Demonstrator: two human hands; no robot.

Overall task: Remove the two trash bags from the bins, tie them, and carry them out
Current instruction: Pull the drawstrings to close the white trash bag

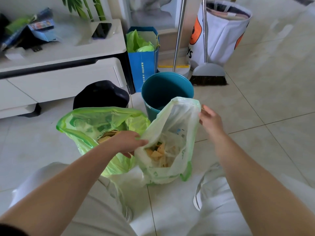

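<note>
Two trash bags stand on the tiled floor in front of me, both open at the top. The pale white-green bag point(172, 133) on the right holds paper scraps. My left hand point(127, 142) pinches its near-left rim, and my right hand point(210, 120) pinches its far-right rim, spreading the mouth. The brighter green bag point(88, 126) sits just to the left, partly behind my left forearm. Behind the bags stand a teal bin point(163, 89), with no bag in it, and a black bin point(100, 94).
A white low cabinet point(59, 68) with a phone and clutter on top is at the left. A blue paper bag point(143, 62), a broom and dustpan point(208, 74) and a white laundry bag point(221, 34) stand behind the bins. My knees are at the bottom.
</note>
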